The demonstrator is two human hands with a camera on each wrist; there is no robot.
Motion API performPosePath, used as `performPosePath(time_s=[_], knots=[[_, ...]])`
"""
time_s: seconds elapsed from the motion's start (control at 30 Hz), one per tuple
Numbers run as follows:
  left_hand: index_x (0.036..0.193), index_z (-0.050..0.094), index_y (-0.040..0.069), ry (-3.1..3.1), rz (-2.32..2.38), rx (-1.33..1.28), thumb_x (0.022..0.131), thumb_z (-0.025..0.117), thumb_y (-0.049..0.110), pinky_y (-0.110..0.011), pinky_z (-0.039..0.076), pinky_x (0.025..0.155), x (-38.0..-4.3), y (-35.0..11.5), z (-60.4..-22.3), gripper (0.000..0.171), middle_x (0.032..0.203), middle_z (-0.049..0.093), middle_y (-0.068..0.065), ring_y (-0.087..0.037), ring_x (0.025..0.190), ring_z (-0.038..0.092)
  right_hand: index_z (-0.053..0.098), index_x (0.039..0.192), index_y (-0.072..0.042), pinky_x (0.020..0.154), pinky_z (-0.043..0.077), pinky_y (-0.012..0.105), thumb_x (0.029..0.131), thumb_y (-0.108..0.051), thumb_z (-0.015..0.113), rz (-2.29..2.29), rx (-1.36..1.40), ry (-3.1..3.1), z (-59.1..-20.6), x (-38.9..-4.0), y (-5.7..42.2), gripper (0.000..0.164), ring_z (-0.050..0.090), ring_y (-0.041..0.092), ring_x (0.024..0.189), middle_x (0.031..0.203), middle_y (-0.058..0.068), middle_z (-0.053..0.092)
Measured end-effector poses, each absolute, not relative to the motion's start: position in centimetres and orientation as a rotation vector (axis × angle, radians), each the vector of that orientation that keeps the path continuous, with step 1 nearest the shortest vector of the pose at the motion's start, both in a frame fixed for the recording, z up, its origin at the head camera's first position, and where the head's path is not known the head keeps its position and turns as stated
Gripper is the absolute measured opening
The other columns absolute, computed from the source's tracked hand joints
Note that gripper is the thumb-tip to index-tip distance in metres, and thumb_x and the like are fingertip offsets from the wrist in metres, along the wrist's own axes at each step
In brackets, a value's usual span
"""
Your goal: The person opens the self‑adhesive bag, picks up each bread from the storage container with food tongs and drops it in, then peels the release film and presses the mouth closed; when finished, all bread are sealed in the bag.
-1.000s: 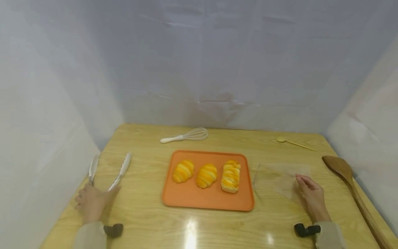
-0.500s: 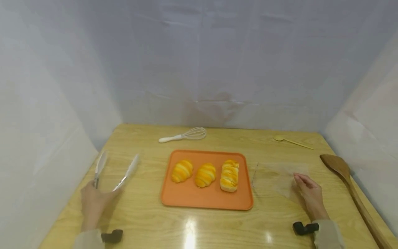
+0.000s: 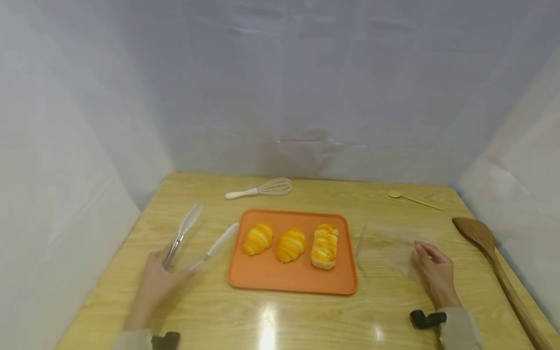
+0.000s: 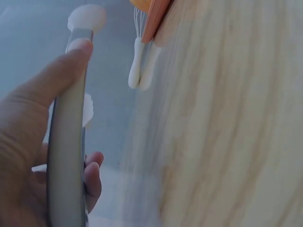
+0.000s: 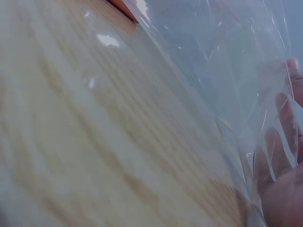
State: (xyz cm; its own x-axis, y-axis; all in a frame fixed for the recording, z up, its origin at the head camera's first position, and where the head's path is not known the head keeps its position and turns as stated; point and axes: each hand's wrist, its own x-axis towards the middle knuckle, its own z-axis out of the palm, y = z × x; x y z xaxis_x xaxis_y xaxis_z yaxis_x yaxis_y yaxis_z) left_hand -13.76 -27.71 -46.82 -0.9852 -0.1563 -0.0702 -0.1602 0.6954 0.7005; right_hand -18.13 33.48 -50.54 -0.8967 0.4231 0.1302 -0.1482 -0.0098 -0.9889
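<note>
My left hand [image 3: 159, 279] grips a pair of tongs [image 3: 188, 221] left of the orange tray [image 3: 290, 283]. The tongs' arms are spread, and one pale tip reaches the tray's left edge in the head view. My left thumb [image 4: 59, 71] lies along one arm of the tongs. Two croissants [image 3: 258, 239] and a loaf-shaped bread [image 3: 324, 247] lie on the tray. Right of the tray, my right hand [image 3: 437, 274] pinches a clear plastic bag [image 3: 389, 245]. Its mouth faces the tray, and several fingers show through the film in the right wrist view.
Behind the tray lies a white whisk [image 3: 259, 189]. A small yellow spoon [image 3: 415, 200] is at the back right. Along the table's right edge lies a long wooden spatula [image 3: 498, 262]. Pale sheets [image 3: 306, 87] stand as walls at the back and both sides.
My left hand has moved right with the spread tongs, from the table's left edge toward the tray. My right hand and the bag have stayed almost in place.
</note>
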Motion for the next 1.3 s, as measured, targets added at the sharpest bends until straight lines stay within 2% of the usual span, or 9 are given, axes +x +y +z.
performPosePath(time_s=[0.17, 0.27, 0.37, 0.53, 0.63, 0.77, 0.9, 1.1, 1.3], knots=[[0.151, 0.031, 0.003, 2.963, 1.102, -0.136, 0.073, 0.082, 0.050, -0.058, 0.049, 0.088, -13.4, -26.5, -46.6, 0.105, 0.123, 0.046, -0.023, -0.038, 0.105, 0.053, 0.077, 0.092, -0.022, 0.073, 0.046, 0.004, 0.093, -0.009, 0.066, 1.954, -0.312, -1.899, -50.4, -18.1, 33.4, 0.017, 0.061, -0.008, 0.086, 0.087, -0.023, 0.072], [0.148, 0.036, -0.001, 3.002, 1.051, -0.049, 0.071, 0.083, 0.050, -0.057, 0.050, 0.087, -13.1, -26.0, -46.6, 0.103, 0.121, 0.049, -0.020, -0.033, 0.101, 0.054, 0.077, 0.090, -0.022, 0.073, 0.046, 0.005, 0.092, -0.008, 0.066, 1.963, -0.316, -1.878, -50.4, -18.2, 33.4, 0.018, 0.061, -0.007, 0.085, 0.086, -0.022, 0.072], [0.145, 0.042, 0.000, 3.020, 1.048, 0.019, 0.069, 0.085, 0.047, -0.054, 0.052, 0.084, -12.8, -25.6, -46.6, 0.099, 0.119, 0.052, -0.019, -0.028, 0.095, 0.056, 0.078, 0.089, -0.021, 0.073, 0.046, 0.005, 0.092, -0.007, 0.066, 1.965, -0.316, -1.859, -50.4, -18.4, 33.2, 0.018, 0.060, -0.006, 0.084, 0.086, -0.021, 0.072], [0.139, 0.051, 0.004, 3.046, 1.046, 0.104, 0.067, 0.087, 0.042, -0.041, 0.052, 0.075, -12.6, -25.2, -46.6, 0.090, 0.110, 0.056, -0.013, -0.019, 0.085, 0.054, 0.077, 0.089, -0.021, 0.073, 0.046, 0.006, 0.092, -0.005, 0.066, 1.957, -0.291, -1.847, -50.4, -18.5, 33.3, 0.020, 0.061, -0.006, 0.084, 0.086, -0.021, 0.072], [0.136, 0.055, 0.004, 3.045, 1.017, 0.133, 0.065, 0.088, 0.041, -0.032, 0.048, 0.070, -12.6, -25.0, -46.6, 0.087, 0.103, 0.056, -0.008, -0.015, 0.080, 0.050, 0.077, 0.090, -0.022, 0.073, 0.046, 0.005, 0.092, -0.006, 0.065, 1.955, -0.283, -1.857, -50.5, -18.4, 33.4, 0.020, 0.061, -0.007, 0.085, 0.087, -0.022, 0.072], [0.134, 0.058, 0.006, 3.033, 0.980, 0.137, 0.065, 0.088, 0.043, -0.026, 0.043, 0.067, -12.7, -24.6, -46.7, 0.084, 0.097, 0.055, -0.004, -0.012, 0.076, 0.046, 0.077, 0.092, -0.022, 0.074, 0.046, 0.005, 0.093, -0.008, 0.065, 1.968, -0.280, -1.873, -50.5, -18.3, 33.5, 0.018, 0.061, -0.007, 0.086, 0.088, -0.022, 0.072], [0.134, 0.058, 0.007, 3.041, 0.935, 0.109, 0.066, 0.086, 0.048, -0.029, 0.044, 0.066, -13.0, -24.1, -46.6, 0.085, 0.098, 0.056, -0.004, -0.013, 0.076, 0.048, 0.077, 0.094, -0.023, 0.075, 0.047, 0.005, 0.093, -0.009, 0.064, 1.991, -0.274, -1.884, -50.6, -18.1, 33.6, 0.019, 0.060, -0.007, 0.087, 0.089, -0.023, 0.071], [0.132, 0.059, 0.006, 3.094, 0.864, 0.094, 0.069, 0.082, 0.053, -0.050, 0.053, 0.083, -13.3, -23.7, -46.4, 0.082, 0.113, 0.062, -0.008, -0.026, 0.099, 0.061, 0.077, 0.092, -0.026, 0.074, 0.046, 0.004, 0.093, -0.011, 0.065, 1.979, -0.313, -1.897, -50.6, -18.1, 33.5, 0.019, 0.060, -0.008, 0.086, 0.087, -0.024, 0.071], [0.131, 0.059, 0.005, 3.103, 0.861, 0.102, 0.069, 0.083, 0.053, -0.051, 0.053, 0.083, -13.2, -23.7, -46.3, 0.082, 0.114, 0.063, -0.010, -0.028, 0.100, 0.062, 0.077, 0.091, -0.026, 0.074, 0.046, 0.004, 0.093, -0.010, 0.066, 1.974, -0.309, -1.883, -50.5, -18.2, 33.5, 0.019, 0.061, -0.008, 0.086, 0.087, -0.024, 0.071]])
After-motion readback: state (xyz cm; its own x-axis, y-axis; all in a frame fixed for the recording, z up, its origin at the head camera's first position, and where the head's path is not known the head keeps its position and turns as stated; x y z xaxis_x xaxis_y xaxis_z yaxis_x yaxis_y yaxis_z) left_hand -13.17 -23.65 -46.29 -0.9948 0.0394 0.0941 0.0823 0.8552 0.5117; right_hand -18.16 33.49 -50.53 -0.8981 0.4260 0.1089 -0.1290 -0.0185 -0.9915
